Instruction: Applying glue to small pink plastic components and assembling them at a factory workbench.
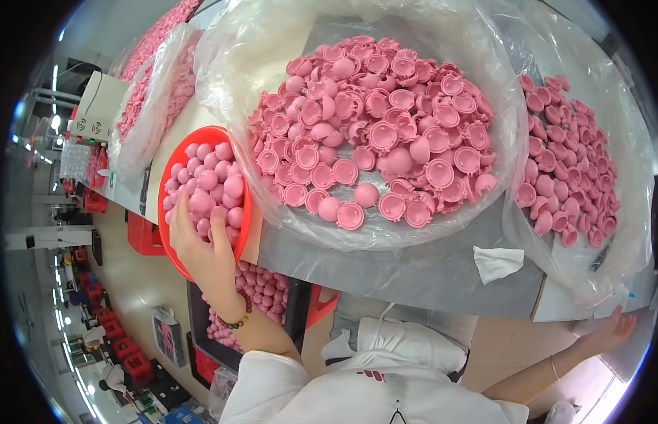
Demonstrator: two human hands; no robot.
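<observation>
This is a factory floor, a bench for small plastic parts. Clear plastic bags [265,63] heaped with identical pink half-shells [375,127] crowd the grey worktable [428,268], and a red basin [175,244] holds pink balls [209,184] (hundreds of them). Beyond, red crates [120,346] line a long aisle under strip lights.

A round red basin [175,249] overhangs the desk's left edge, heaped with smooth pink balls [214,185], closed and whole.
</observation>
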